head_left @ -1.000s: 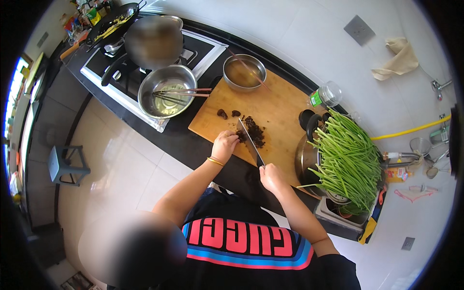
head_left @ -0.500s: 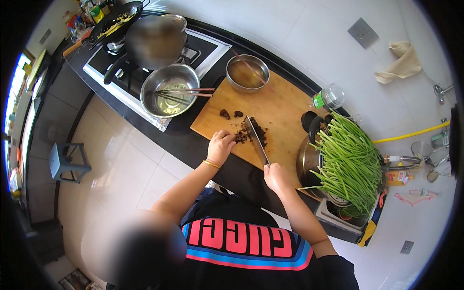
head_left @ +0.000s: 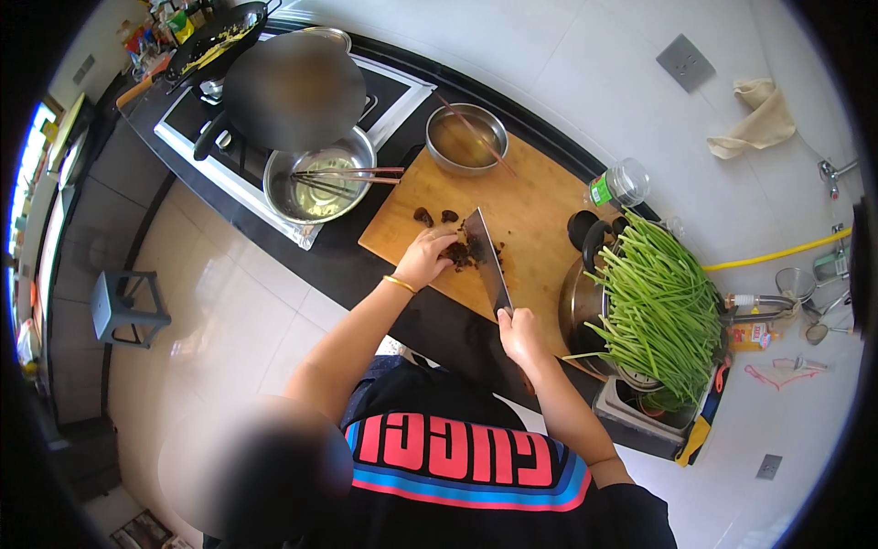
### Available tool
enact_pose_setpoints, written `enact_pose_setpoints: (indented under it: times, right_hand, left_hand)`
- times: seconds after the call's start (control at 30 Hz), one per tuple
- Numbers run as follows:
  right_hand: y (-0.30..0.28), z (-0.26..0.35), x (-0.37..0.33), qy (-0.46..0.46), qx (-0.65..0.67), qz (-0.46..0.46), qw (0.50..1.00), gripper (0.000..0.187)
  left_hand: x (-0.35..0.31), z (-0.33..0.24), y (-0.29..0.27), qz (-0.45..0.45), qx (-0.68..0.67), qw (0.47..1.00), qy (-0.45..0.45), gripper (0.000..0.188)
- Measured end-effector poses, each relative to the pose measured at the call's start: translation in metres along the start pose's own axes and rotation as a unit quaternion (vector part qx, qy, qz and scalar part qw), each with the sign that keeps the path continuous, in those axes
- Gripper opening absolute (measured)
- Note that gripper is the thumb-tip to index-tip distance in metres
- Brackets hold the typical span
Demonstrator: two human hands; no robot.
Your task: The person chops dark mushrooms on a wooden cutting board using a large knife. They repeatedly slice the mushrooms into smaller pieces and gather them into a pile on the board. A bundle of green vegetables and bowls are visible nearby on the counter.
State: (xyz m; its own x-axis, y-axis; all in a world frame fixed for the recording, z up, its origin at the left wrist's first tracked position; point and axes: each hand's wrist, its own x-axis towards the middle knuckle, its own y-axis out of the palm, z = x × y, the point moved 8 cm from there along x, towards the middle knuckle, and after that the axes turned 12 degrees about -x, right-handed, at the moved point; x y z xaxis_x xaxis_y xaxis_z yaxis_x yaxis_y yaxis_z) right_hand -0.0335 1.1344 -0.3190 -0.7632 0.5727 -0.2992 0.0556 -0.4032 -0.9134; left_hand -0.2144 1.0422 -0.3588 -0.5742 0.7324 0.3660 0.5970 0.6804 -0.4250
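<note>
Wooden board [head_left: 535,215] beneath, dark chopped bits [head_left: 461,257] lie beside bent left fingers [head_left: 444,239], hold unclear; right fingers [head_left: 510,326] grip a cleaver [head_left: 491,261].

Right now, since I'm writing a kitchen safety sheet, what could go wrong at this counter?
The left hand is close to the knife in the right hand, so a slip might cut it. The chopsticks jut past the rim of the pan toward the board; a passing sleeve could perhaps knock them.
</note>
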Motion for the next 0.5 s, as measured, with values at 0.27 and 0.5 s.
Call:
enact_pose_setpoints:
  times: [0.27, 0.5]
  right_hand:
    - [-0.002, 0.009, -0.007, -0.013, -0.057, 0.046, 0.997, 0.034]
    - [0.023, 0.001, 0.008, -0.008, -0.039, 0.034, 0.999, 0.035]
  left_hand:
    - [-0.009, 0.002, 0.010, -0.015, 0.021, 0.999, -0.026, 0.018]
    - [-0.016, -0.009, 0.011, -0.052, 0.023, 0.998, -0.001, 0.012]
